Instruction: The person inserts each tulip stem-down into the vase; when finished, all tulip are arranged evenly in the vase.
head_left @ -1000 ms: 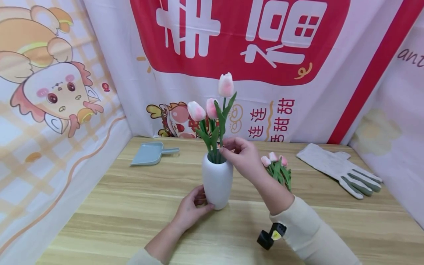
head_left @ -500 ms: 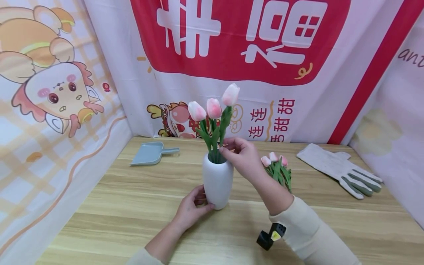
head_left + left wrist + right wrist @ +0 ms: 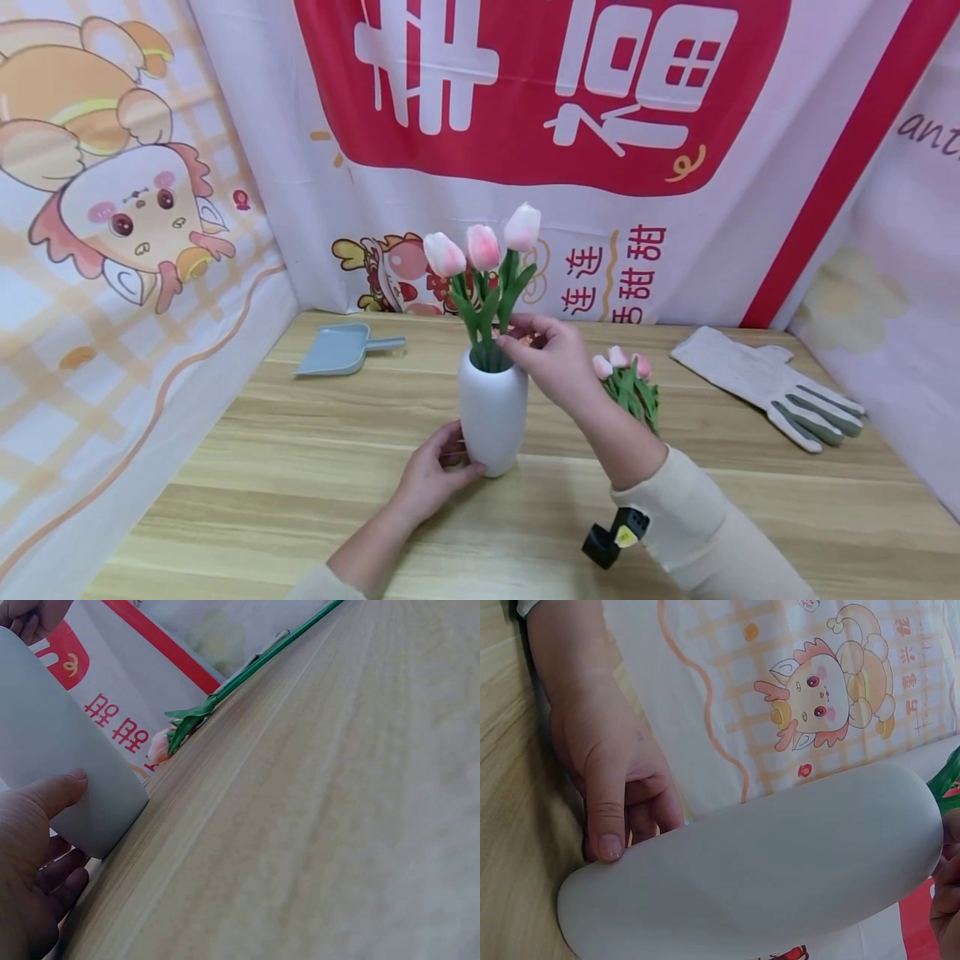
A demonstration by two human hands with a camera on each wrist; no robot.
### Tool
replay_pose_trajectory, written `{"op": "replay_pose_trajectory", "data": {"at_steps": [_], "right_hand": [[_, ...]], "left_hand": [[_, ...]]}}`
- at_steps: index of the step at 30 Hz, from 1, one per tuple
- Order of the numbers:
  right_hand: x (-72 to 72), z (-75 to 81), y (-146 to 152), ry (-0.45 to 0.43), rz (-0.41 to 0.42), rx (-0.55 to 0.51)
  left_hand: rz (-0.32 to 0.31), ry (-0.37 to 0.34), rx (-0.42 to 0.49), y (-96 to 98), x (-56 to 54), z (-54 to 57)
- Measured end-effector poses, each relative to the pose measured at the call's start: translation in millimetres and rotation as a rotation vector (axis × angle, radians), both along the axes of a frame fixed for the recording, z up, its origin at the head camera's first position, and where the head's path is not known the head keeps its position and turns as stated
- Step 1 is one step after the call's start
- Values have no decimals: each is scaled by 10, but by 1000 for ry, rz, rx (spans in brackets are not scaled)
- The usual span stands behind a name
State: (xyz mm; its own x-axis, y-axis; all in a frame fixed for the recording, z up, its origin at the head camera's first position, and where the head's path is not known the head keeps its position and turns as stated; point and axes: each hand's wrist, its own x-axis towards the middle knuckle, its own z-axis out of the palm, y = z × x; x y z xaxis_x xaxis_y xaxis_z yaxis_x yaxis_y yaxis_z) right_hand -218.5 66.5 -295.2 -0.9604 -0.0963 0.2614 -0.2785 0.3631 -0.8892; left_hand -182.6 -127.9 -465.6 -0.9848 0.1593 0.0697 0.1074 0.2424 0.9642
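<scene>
A white vase stands upright on the wooden table. Low on its left side, my left hand holds it, the thumb in front and the fingers curled behind. At the vase's mouth my right hand pinches the stem of a pale pink tulip, the rightmost and tallest in the vase. Beside it in the vase are a white-pink tulip and a deeper pink tulip. The left wrist view shows the left thumb against the vase wall; the lower stems are hidden inside.
Several more tulips lie on the table, partly behind the right forearm. A pair of grey-white work gloves lies at the right. At the back left is a small blue dustpan. Printed cloths hang behind and along the sides.
The rightmost tulip has sunk lower into the vase, its bloom coming down close to the other two and its leaves turning. The left hand and vase have stayed put.
</scene>
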Motion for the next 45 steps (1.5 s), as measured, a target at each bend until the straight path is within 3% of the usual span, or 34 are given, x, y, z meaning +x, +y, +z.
{"op": "replay_pose_trajectory", "data": {"at_steps": [8,16,22,26,34,41,45], "right_hand": [[-1,-21,14,8,-1,5],[-9,-46,35,-25,7,89],[2,-32,156,-111,34,57],[-7,-66,345,-129,-3,22],[-26,-344,932,-155,-130,-21],[39,-716,1405,-168,-218,32],[73,-940,1627,-232,-247,118]], "left_hand": [[1,-5,-11,8,-4,-14],[-3,-10,-12,18,6,-15],[-3,1,-8,25,10,-21],[3,6,-14,28,-1,-32],[22,10,-16,24,-13,-29],[33,17,-22,25,-15,-32],[34,23,-25,26,-16,-40]]}}
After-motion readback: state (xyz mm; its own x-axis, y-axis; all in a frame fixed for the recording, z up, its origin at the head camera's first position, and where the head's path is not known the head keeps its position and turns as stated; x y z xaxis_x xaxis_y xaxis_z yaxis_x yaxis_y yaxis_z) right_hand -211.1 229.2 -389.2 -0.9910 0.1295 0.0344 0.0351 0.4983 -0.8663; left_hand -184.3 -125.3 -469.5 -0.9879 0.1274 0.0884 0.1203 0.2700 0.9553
